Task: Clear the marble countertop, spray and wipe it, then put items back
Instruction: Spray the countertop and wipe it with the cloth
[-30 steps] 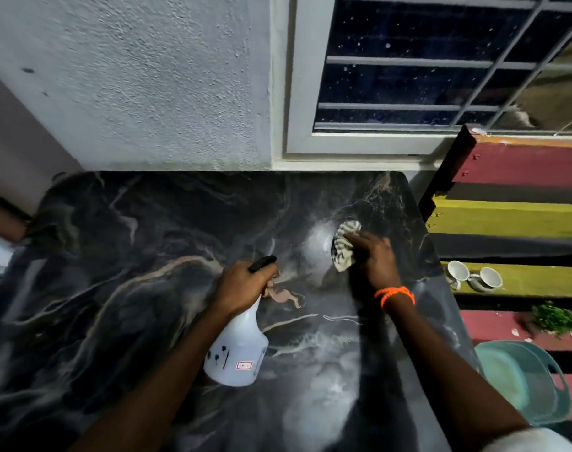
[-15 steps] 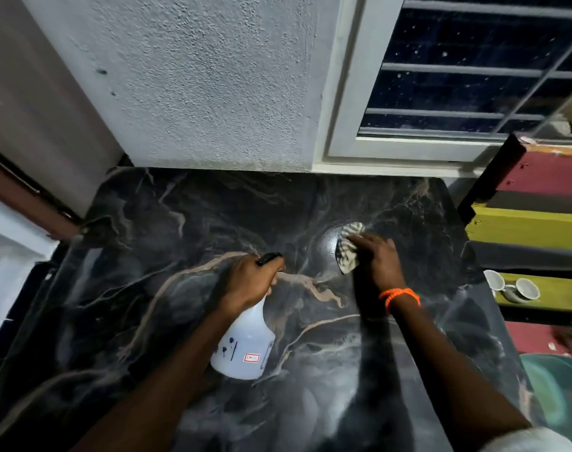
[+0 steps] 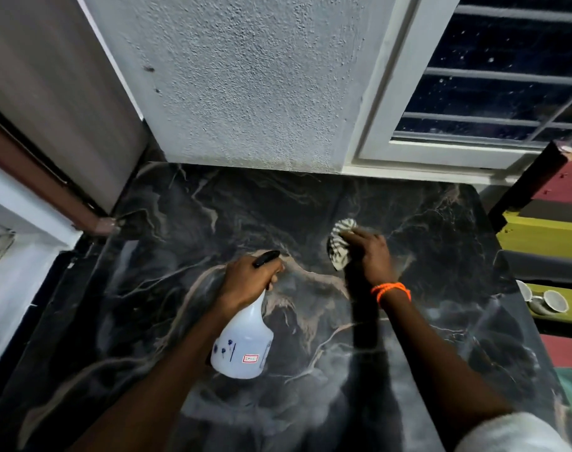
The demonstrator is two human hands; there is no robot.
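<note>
The striped cloth (image 3: 340, 243) is pressed to the bare table (image 3: 147, 305) under the right hand (image 3: 368, 251), shifted slightly since earlier; the spray bottle (image 3: 244, 340) is clamped in the left hand (image 3: 248, 280). Wiping is underway.

One head-worn wide-angle view looks steeply down and forward over the marble countertop (image 3: 187, 288), close above its near edge. It faces the textured wall (image 3: 245, 76) along the far edge, with the window (image 3: 493, 93) above the far right corner.
</note>
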